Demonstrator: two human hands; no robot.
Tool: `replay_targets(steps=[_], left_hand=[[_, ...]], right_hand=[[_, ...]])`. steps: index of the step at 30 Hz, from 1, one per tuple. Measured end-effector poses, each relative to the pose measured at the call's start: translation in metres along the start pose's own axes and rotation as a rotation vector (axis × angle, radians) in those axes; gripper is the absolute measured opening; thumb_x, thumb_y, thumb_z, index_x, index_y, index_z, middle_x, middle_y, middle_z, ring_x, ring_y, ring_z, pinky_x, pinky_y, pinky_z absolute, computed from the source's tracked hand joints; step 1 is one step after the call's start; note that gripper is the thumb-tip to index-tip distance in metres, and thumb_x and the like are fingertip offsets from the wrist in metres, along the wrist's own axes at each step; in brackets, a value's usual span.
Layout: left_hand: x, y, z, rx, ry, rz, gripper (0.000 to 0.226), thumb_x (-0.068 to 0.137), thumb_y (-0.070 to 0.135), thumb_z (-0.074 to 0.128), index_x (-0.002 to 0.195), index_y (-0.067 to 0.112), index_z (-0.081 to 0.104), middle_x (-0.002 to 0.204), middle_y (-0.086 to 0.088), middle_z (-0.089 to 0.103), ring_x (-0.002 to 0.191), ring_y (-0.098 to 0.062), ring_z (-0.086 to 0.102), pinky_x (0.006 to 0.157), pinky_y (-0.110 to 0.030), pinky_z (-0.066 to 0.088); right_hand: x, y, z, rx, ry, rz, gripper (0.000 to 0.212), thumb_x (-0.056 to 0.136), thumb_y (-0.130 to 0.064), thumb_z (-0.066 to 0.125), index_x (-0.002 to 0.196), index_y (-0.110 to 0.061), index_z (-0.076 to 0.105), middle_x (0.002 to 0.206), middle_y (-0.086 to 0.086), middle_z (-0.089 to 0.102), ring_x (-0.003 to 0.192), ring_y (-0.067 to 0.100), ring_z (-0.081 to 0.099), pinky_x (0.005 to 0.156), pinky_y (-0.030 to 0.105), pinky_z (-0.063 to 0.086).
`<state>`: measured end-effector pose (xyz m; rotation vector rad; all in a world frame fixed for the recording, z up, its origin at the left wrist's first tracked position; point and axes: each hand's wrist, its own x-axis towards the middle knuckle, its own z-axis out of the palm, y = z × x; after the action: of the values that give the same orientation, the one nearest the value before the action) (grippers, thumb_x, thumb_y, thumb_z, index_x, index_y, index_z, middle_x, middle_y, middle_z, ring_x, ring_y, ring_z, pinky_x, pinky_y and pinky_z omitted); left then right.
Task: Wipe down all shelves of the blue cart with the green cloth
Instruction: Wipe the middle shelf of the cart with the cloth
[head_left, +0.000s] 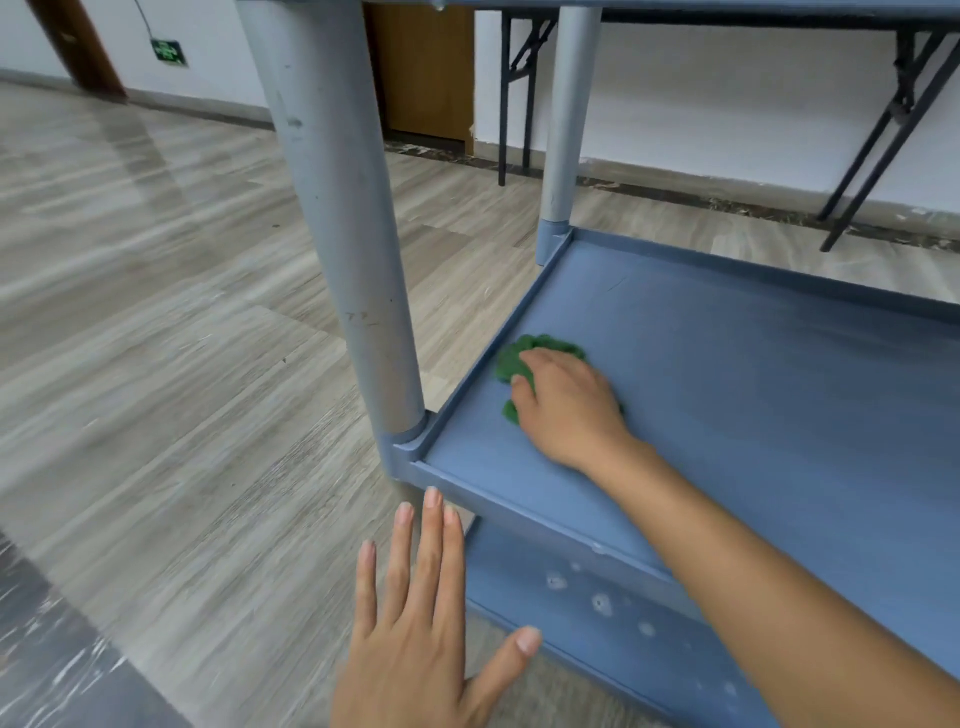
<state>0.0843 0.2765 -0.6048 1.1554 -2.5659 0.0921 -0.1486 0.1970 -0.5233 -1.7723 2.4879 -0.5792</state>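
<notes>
The blue cart's middle shelf (753, 374) fills the right half of the view, with a raised rim around it. My right hand (569, 410) presses a crumpled green cloth (514, 361) flat on this shelf near its left rim; most of the cloth is hidden under my palm. My left hand (415, 623) hovers open, fingers spread, just in front of the shelf's near left corner, touching nothing. A lower blue shelf (597, 603) with pale spots shows beneath. The underside of the top shelf (675, 4) runs along the upper edge.
Two grey posts of the cart rise from the shelf corners, a near post (353, 234) and a far post (569, 119). Grey wood-look floor (156, 338) spreads to the left. Black folding table legs (883, 140) stand by the white wall behind.
</notes>
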Motion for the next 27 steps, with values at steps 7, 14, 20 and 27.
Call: replay_targets(steps=[7,14,20,27], left_hand=[[-0.008,0.004,-0.01,-0.052,-0.067,-0.074,0.08,0.103,0.065,0.022,0.163,0.012,0.019,0.172,0.0,0.013,0.157,-0.02,0.01,0.119,-0.05,0.013],[0.004,0.005,-0.021,-0.043,-0.077,-0.073,0.08,0.093,0.028,0.034,0.164,0.017,-0.001,0.173,0.002,-0.005,0.159,-0.019,-0.003,0.122,-0.057,0.021],[0.015,0.025,-0.022,-0.123,-0.075,0.082,0.078,0.095,0.033,0.035,0.164,0.017,0.003,0.173,0.001,0.0,0.159,-0.021,-0.001,0.124,-0.055,0.015],[-0.017,0.078,-0.012,-0.315,-0.058,0.433,0.075,0.095,0.029,0.054,0.161,0.01,0.024,0.171,-0.008,0.013,0.158,-0.029,0.011,0.121,-0.058,0.019]], right_hand=[[-0.076,-0.038,-0.01,0.102,-0.113,-0.327,0.043,0.091,-0.037,0.037,0.114,-0.013,0.064,0.116,0.005,0.067,0.11,0.03,0.058,0.094,0.044,0.046],[-0.151,-0.005,-0.025,-0.08,-0.064,-0.455,0.047,0.087,-0.035,0.053,0.131,-0.018,0.052,0.124,-0.001,0.055,0.112,0.026,0.052,0.089,0.043,0.047],[-0.224,0.093,-0.061,-0.157,0.142,-0.362,0.049,0.09,-0.037,0.053,0.133,-0.016,0.058,0.13,0.001,0.061,0.117,0.025,0.059,0.098,0.04,0.048],[-0.352,0.207,-0.116,-0.466,0.138,0.068,0.053,0.102,-0.04,0.029,0.137,-0.008,0.054,0.13,0.018,0.062,0.111,0.04,0.06,0.103,0.047,0.039]])
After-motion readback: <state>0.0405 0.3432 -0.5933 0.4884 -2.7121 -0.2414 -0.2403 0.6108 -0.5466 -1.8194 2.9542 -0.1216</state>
